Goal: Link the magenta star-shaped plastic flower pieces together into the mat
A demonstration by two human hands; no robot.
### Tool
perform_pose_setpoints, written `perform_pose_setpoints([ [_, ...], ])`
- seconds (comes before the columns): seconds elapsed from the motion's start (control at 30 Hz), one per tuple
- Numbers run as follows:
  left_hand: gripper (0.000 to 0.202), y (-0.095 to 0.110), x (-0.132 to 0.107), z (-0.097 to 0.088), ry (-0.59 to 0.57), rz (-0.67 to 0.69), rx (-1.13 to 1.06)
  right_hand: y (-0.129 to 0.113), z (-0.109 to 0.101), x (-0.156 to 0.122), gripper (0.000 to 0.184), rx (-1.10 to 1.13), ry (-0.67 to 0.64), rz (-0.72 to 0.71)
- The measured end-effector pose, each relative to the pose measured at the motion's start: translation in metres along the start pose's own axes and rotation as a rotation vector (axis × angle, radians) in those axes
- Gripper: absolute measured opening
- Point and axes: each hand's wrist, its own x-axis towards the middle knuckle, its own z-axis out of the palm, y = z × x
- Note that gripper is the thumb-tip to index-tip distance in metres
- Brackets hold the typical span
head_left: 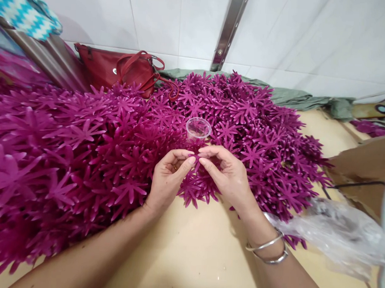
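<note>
A: How does the left grip (166, 179) stand?

B: Nearly closed. Thumb and forefinger come together at the tips, pinching a purple petalled piece (197, 159). This grip lies at eight o'clock from the piece.

A: And the right grip (231, 176)?

B: Much the same, from about four o'clock. Its thumb and forefinger arch into a loop and nearly meet on the other side of that piece. Both grips grasp it, with their tips close together and only a little purple showing between them.

A: So where is the piece exactly?

B: Near the middle of the view, held up between the two sets of fingertips. How its petals lie is too small and covered to tell.

A: What's around it?

B: A clear plastic cup (196, 138) just beyond at twelve o'clock, set among a heap of similar purple pieces (124, 153). The heap spreads from eight o'clock over the top to four.

A: Anything further out?

B: A red bag (101, 68) between ten and eleven, against the heap's far edge. Crumpled clear plastic (339, 233) lies at four, beyond the right wrist with its silver bangles (272, 261). Bare pale surface (186, 255) shows at six.
</note>
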Motion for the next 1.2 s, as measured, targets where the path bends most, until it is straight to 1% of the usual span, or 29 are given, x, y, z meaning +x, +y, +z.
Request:
perform_pose_setpoints([
  [0.07,0.023,0.0012,0.0004,0.0,-0.013,0.005,-0.006,-0.001,0.0,-0.0003,0.018,-0.022,-0.006,-0.06],
  [0.13,0.022,0.0024,0.0002,-0.0002,-0.018,0.003,-0.008,-0.0032,-0.0004,0.0001,0.014,-0.035,-0.011,-0.116],
  [0.17,0.021,0.0028,0.0,-0.0003,-0.02,0.0,-0.004,-0.0044,-0.0008,0.0005,0.012,-0.027,-0.007,-0.118],
  [0.27,0.019,0.0029,-0.0008,-0.001,-0.025,-0.015,0.021,-0.0059,-0.0024,0.0019,0.008,0.046,-0.005,-0.039],
  [0.33,0.018,0.0025,-0.0011,-0.0016,-0.029,-0.025,0.029,-0.0047,-0.0039,0.0027,0.004,0.125,-0.033,0.035],
  [0.43,0.018,0.0017,-0.0012,-0.0021,-0.021,-0.037,0.025,-0.0007,-0.006,0.0032,0.008,0.214,-0.073,0.125],
  [0.53,0.018,0.0015,-0.0014,-0.0017,-0.02,-0.044,0.021,0.0026,-0.0071,0.0032,0.009,0.223,-0.085,0.15],
  [0.73,0.017,0.0022,-0.002,-0.0014,-0.027,-0.045,0.026,-0.0002,-0.0085,0.0038,0.007,0.189,-0.068,0.118],
  [0.8,0.018,0.002,-0.0022,-0.0022,-0.014,-0.037,0.036,-0.0023,-0.009,0.0041,0.005,0.17,-0.079,0.092],
  [0.9,0.017,0.0015,-0.0028,-0.003,-0.001,-0.025,0.049,-0.0033,-0.0093,0.0042,0.006,0.151,-0.072,0.048],
  [1.1,0.014,0.0018,-0.0041,-0.0017,-0.024,-0.006,0.072,-0.0016,-0.0092,0.0032,0.008,0.094,-0.06,0.02],
  [1.2,0.014,0.0022,-0.0046,-0.0018,-0.037,-0.001,0.079,-0.0023,-0.0085,0.0024,0.009,0.046,-0.054,-0.024],
])
